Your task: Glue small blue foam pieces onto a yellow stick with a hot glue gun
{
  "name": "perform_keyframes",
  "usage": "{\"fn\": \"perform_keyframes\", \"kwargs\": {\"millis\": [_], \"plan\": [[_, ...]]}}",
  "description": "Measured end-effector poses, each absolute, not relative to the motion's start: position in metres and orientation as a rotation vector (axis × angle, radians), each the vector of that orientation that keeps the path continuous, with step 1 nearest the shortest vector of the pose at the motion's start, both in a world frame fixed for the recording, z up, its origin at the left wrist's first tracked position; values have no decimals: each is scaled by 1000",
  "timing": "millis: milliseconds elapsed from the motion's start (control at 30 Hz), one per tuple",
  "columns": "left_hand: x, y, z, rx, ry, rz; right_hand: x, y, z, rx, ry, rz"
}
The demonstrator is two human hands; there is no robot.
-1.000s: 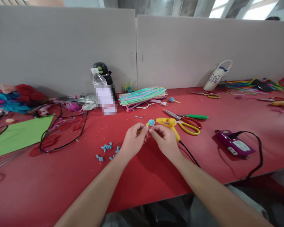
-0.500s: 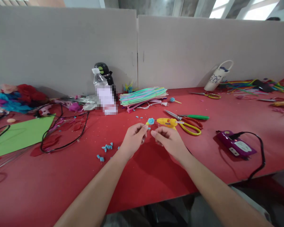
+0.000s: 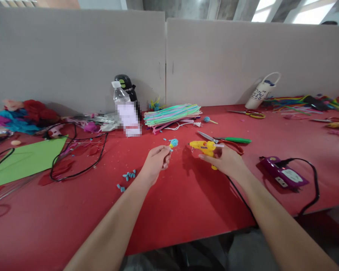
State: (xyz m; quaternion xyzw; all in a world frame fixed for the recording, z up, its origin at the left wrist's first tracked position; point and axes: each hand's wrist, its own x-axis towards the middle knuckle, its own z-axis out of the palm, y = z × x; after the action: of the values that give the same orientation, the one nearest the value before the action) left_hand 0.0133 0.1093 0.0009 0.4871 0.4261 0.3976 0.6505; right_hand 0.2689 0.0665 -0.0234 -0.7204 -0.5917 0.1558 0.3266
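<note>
Between its fingertips my left hand (image 3: 157, 161) pinches a small blue flower (image 3: 173, 143) with a yellow base, held above the red table (image 3: 169, 226). My right hand (image 3: 228, 160) is wrapped round the handle of a yellow glue gun (image 3: 202, 145), whose nozzle points left toward the flower with a gap between them. Small blue pieces (image 3: 129, 175) lie on the table left of my left forearm. A second blue flower on a short stem (image 3: 207, 119) rests farther back.
Scissors (image 3: 207, 137) and a green-handled tool (image 3: 237, 140) lie behind my right hand. Pipe cleaners (image 3: 173, 114), a plastic bottle (image 3: 121, 96) and a white tumbler (image 3: 258, 96) are at the back. A purple power box (image 3: 284, 173) with a black cord is at right.
My right hand has moved right and taken hold of the glue gun, which was lying on the table. My left hand has shifted slightly left with the flower.
</note>
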Motion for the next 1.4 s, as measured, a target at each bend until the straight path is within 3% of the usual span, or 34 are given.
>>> {"fn": "perform_keyframes", "kwargs": {"millis": [433, 1400], "plan": [[7, 121, -17, 1628, 1255, 917, 228, 63, -24, -1312, -1308, 957], [6, 118, -9, 1754, 1303, 906, 219, 63, -40, -1463, -1364, 952]]}}
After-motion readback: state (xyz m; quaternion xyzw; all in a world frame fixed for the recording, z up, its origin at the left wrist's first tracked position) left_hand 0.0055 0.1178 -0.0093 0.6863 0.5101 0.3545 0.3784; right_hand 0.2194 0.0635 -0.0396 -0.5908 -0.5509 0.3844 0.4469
